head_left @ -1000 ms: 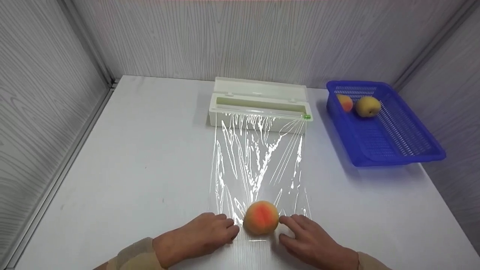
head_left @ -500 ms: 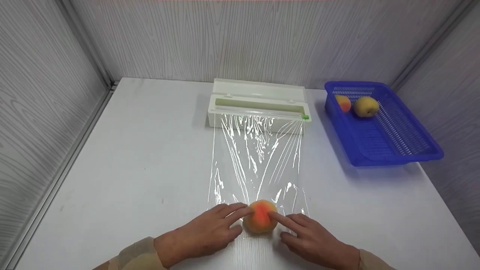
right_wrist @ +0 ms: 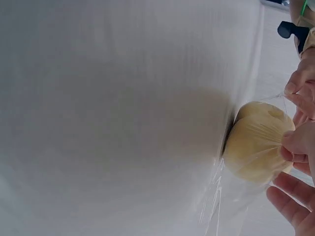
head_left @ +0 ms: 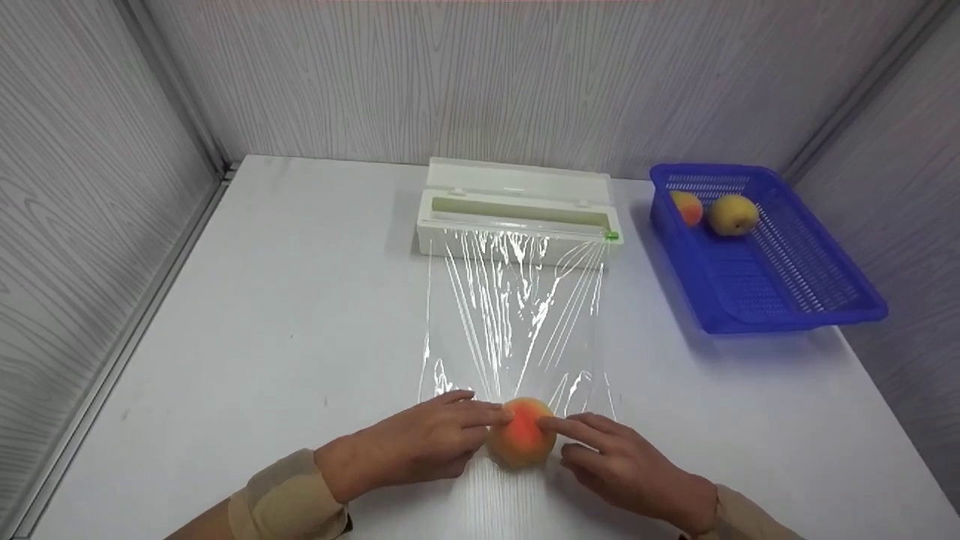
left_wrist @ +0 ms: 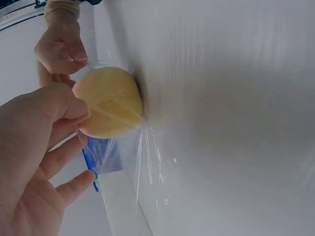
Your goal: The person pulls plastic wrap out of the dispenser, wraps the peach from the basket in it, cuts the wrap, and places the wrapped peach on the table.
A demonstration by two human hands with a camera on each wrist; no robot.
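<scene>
A peach (head_left: pixel 523 446) with a red blush sits near the front of the white table, on clear plastic wrap (head_left: pixel 517 330) drawn from a dispenser box. My left hand (head_left: pixel 424 442) pinches the wrap between thumb and forefinger, at the upper left of the peach. On the other side, the thumb and forefinger of my right hand (head_left: pixel 630 461) pinch it too, fingertips close over the fruit. Both wrist views show the wrap pulled up in thin creases against the yellow side of the peach (left_wrist: pixel 110 103). Remaining fingers of the left hand are spread.
The white dispenser box (head_left: pixel 517 181) stands at the back with its lid up and a green slider (head_left: pixel 612 235) at its right end. A blue basket (head_left: pixel 694 300) at the right holds another peach (head_left: pixel 687 208) and a yellow fruit (head_left: pixel 733 215). Panels enclose the table.
Both hands have moved from either side of the peach to its top, bringing the near part of the wrap up against it. The box and basket stay put.
</scene>
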